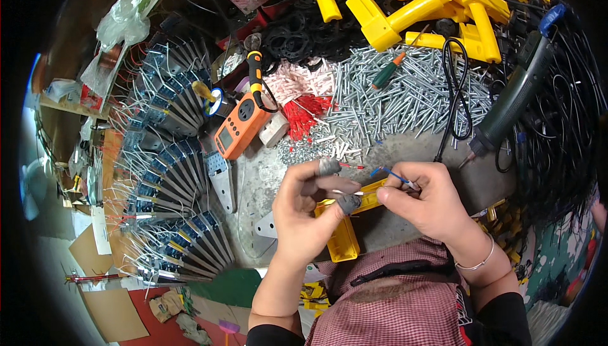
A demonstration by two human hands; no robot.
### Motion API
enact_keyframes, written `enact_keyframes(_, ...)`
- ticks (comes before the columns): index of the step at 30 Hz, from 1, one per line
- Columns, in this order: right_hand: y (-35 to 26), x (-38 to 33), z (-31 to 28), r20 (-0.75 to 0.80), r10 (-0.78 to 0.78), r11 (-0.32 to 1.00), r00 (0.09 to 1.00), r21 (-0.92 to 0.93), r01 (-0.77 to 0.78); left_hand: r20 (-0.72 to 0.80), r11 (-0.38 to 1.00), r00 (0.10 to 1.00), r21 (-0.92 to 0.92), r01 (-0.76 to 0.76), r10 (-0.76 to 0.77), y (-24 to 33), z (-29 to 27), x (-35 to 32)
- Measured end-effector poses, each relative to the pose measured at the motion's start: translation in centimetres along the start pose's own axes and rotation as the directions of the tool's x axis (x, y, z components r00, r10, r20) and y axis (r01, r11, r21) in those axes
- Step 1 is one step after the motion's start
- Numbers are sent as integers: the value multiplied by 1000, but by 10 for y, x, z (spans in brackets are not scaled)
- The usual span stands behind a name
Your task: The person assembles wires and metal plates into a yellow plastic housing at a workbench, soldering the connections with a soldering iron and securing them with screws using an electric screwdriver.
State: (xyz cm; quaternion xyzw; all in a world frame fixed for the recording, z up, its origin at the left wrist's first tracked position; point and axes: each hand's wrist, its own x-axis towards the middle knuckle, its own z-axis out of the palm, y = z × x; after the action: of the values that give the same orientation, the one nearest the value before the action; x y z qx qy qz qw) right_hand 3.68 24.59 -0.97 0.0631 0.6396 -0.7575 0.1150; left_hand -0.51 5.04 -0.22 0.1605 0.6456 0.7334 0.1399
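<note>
I hold a long yellow plastic part in my left hand, fingers curled shut around it just above the bench, with grey taped caps on my index fingertip and thumb. My right hand pinches closed on a thin blue wire, its free end pointing left toward the top of the part. A slim pale pin or wire end lies between my two hands across the part; I cannot tell exactly where it seats.

To do this well, I judge the part should be braced firmly against my palm so it does not twist, and the wire gripped close to its tip so that it does not bend as I guide it. Small, slow movements suit something this thin.

The part is smooth, hard moulded plastic, blocky and hollow at its lower end. The wire looks flexible, with glossy insulation. Behind my hands lies a heap of bright metal screws, shiny and cylindrical, beside a bundle of red sleeves and pale pink ones. More yellow plastic pieces pile at the back, over black rubber rings. A dark green soldering tool rests at the right with its black cable. An orange meter sits left of the screws, and rows of grey-blue wired modules fan along the left side.
</note>
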Motion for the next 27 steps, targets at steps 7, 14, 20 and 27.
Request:
enact_keyframes(7,12,0,-4,55,-184,978,981,-93,188,-25,950,996,304,-76,88,4,0,-8)
enact_keyframes(14,27,-3,-12,60,-361,910,931,-197,365,24,966,984,197,166,-174,5,12,-1)
enact_keyframes(20,9,-3,-8,244,-299,853,922,-366,373,285,582,942,742,-334,177,29,7,-13)
enact_keyframes(27,2,-2,-4,428,-370,769,825,-357,530,466,347,833,760,-550,298,41,10,-24)
